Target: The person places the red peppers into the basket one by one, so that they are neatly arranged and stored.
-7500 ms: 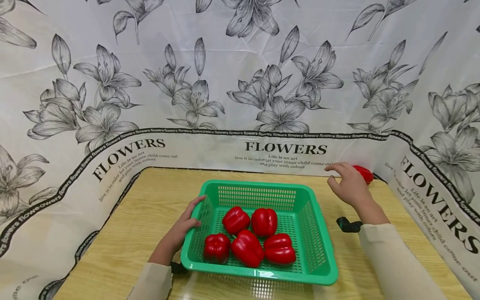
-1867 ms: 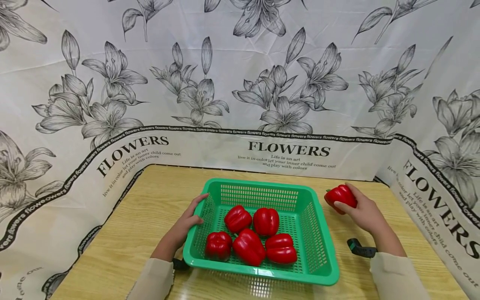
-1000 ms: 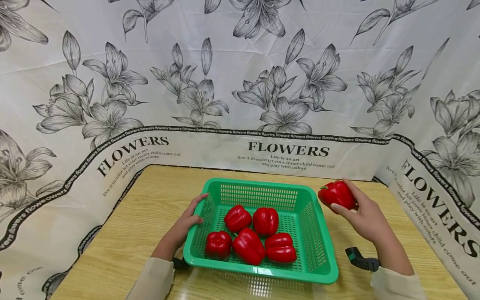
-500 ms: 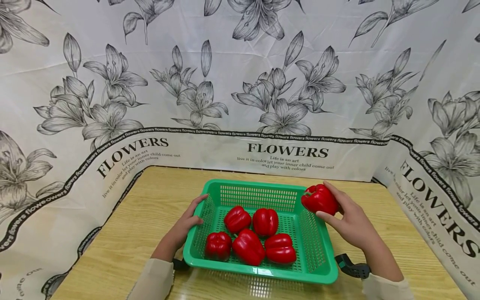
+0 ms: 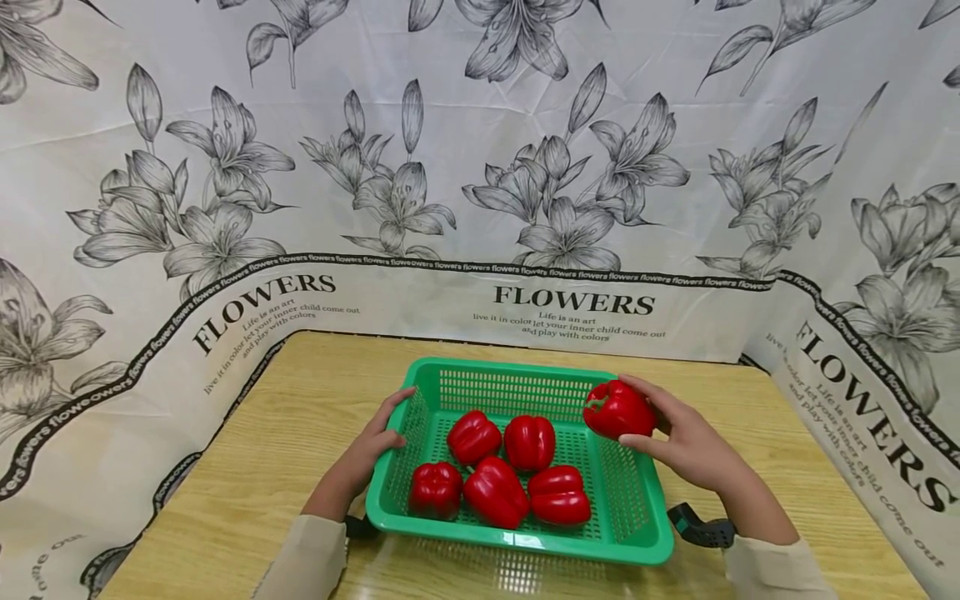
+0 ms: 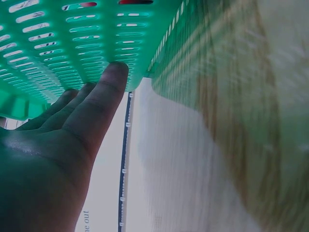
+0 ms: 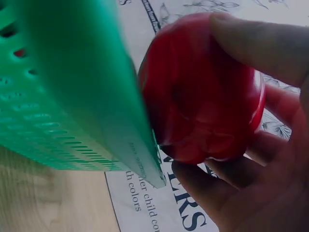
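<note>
In the head view a green perforated plastic basket stands on the table with several red bell peppers inside. My left hand holds its left rim; in the left wrist view, fingers lie along the outer wall. My right hand grips another red bell pepper above the basket's back right corner, with its green stem pointing left. The right wrist view shows the thumb on one side of this pepper and fingers on the other, close to the basket rim.
The light wood table extends around the basket. White flower-printed cloth hangs behind it and along both sides. Black wrist mounts show below both hands, the right one near the basket's right side.
My right hand has picked the pepper up from the table's back right and carried it leftward over the basket's right rim. The left hand stays on the left rim.
</note>
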Motion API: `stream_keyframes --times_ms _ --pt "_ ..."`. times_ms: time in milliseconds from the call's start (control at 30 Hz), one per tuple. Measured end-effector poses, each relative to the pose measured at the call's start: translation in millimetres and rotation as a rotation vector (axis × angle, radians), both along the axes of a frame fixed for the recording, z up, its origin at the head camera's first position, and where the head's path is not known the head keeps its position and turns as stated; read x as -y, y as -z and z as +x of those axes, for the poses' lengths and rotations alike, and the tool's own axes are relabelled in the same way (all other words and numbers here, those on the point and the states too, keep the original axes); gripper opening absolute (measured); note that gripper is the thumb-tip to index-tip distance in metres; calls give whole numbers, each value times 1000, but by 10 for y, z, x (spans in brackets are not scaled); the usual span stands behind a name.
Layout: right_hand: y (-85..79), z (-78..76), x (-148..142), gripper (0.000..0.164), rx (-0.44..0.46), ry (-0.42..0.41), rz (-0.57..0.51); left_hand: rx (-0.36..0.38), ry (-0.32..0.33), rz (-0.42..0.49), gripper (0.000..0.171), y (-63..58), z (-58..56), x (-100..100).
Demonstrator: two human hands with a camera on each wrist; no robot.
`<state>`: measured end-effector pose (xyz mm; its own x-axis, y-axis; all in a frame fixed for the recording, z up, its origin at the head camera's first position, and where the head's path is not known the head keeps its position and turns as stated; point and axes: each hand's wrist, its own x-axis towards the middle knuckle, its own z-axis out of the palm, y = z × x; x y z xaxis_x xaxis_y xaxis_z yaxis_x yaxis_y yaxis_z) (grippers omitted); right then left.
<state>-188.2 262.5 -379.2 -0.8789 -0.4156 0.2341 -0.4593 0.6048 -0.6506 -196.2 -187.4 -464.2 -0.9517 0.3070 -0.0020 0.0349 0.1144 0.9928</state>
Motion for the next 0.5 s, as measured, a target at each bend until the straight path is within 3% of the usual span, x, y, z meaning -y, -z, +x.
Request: stream_keyframes --times_ms 267,500 --pt "11 -67 45 75 6 -68 43 -2 0 -2 74 -3 3 12" --pt "-12 -118 100 75 -69 -129 189 -5 0 -8 74 -1 -2 21"
